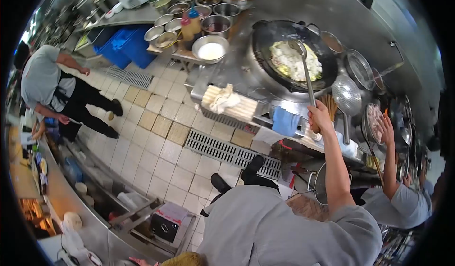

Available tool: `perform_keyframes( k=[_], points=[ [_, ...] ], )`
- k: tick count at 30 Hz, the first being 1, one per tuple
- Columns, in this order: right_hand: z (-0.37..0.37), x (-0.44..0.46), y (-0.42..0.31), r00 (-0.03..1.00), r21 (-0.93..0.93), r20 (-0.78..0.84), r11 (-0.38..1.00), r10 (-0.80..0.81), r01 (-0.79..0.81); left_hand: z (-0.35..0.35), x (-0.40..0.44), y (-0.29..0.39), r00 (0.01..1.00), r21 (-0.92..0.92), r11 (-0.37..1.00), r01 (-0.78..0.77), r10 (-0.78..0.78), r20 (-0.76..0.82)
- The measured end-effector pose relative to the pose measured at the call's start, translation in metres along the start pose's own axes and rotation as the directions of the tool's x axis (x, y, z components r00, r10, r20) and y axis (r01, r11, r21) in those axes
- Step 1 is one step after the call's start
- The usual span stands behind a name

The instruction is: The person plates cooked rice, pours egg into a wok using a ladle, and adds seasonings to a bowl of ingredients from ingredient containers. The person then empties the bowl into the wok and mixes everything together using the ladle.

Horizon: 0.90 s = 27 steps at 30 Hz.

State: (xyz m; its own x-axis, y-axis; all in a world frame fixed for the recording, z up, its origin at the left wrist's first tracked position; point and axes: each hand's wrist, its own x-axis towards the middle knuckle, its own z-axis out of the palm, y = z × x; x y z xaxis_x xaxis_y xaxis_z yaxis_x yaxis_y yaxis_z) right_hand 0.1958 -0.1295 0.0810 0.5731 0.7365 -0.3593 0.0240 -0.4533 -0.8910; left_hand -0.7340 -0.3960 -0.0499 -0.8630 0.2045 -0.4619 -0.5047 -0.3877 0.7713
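Note:
My right hand [320, 117] is closed around the long handle of a metal ladle [309, 79]. The ladle's bowl rests over a mound of white, rice-like food [307, 67] mixed with yellow-green pieces, inside a large black wok [261, 43] on the steel range. A perforated metal skimmer [347, 95] lies just right of my hand. Left of the hand are a folded blue cloth [285, 121] and a crumpled white cloth [225, 100]. I cannot see my left hand; a brownish, towel-like thing [185, 259] shows at the bottom edge.
Sauce bowls, including one with white contents [211, 51], and squeeze bottles [194, 20] crowd the back left. A co-worker's hand [386, 129] is near a pan of pale food [374, 121] at right. Another person [45, 76] stands left. A floor drain grate [211, 145] crosses the tiles.

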Motion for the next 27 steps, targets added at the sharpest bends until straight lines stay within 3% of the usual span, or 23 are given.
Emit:
perform_keyframes(
  k=[4,6,7,8,9,10,11,12,13,15,18,23,26,27],
  points=[
    [-0.002,-0.063,-0.036,1.0,0.213,-0.018,0.977,-0.013,0.017,0.004,0.005,-0.029,0.942,0.045,0.98,0.193,-0.198,0.272],
    [-0.008,-0.078,-0.027,1.0,0.366,0.011,0.931,0.002,-0.005,0.022,0.002,-0.091,0.827,0.219,0.931,0.292,-0.361,0.432],
    [-0.009,-0.078,-0.02,0.998,0.399,0.021,0.915,0.056,-0.06,0.048,-0.017,-0.14,0.864,0.343,0.92,0.192,-0.324,0.386],
    [-0.009,-0.076,-0.013,0.994,0.431,0.034,0.895,0.109,-0.113,0.086,-0.067,-0.183,0.79,0.446,0.853,0.269,-0.461,0.404],
    [-0.011,-0.066,-0.011,0.981,0.43,0.064,0.882,0.183,-0.193,0.096,-0.064,-0.237,0.666,0.666,0.686,0.293,-0.646,0.372],
    [-0.014,-0.049,-0.006,0.981,0.425,0.076,0.884,0.176,-0.191,0.119,-0.084,-0.292,0.523,0.647,0.512,0.565,-0.829,0.2],
    [-0.018,-0.026,-0.001,0.981,0.419,0.089,0.888,0.17,-0.191,0.148,-0.157,-0.318,0.397,0.869,0.447,0.212,-0.852,0.341],
    [-0.023,-0.012,0.0,0.981,0.408,0.104,0.893,0.161,-0.19,0.156,-0.174,-0.377,0.3,0.947,0.308,0.089,-0.915,0.269],
    [-0.019,-0.013,-0.01,0.988,0.328,0.078,0.932,0.133,-0.151,0.178,-0.225,-0.413,0.275,0.983,0.129,-0.128,-0.948,0.16],
    [-0.017,-0.019,-0.03,0.995,0.209,0.065,0.974,0.076,-0.088,0.182,-0.284,-0.496,0.129,0.87,-0.02,-0.493,-0.99,0.05],
    [-0.018,-0.032,-0.042,0.996,0.36,0.085,0.931,0.04,-0.068,0.185,-0.38,-0.578,-0.015,0.503,0.026,-0.864,-1.0,0.026],
    [-0.02,0.03,-0.023,0.956,0.49,0.211,0.824,0.204,-0.284,0.169,-0.493,-0.631,0.044,0.701,0.097,-0.707,-0.983,0.18],
    [-0.04,0.009,-0.033,0.989,0.143,0.13,0.985,0.076,-0.095,0.161,-0.497,-0.641,0.041,0.817,0.055,-0.574,-0.995,0.096],
    [-0.052,-0.006,-0.027,0.991,0.19,0.133,0.981,0.013,-0.038,0.162,-0.492,-0.638,0.018,0.733,0.086,-0.674,-0.991,0.133]
  ],
)
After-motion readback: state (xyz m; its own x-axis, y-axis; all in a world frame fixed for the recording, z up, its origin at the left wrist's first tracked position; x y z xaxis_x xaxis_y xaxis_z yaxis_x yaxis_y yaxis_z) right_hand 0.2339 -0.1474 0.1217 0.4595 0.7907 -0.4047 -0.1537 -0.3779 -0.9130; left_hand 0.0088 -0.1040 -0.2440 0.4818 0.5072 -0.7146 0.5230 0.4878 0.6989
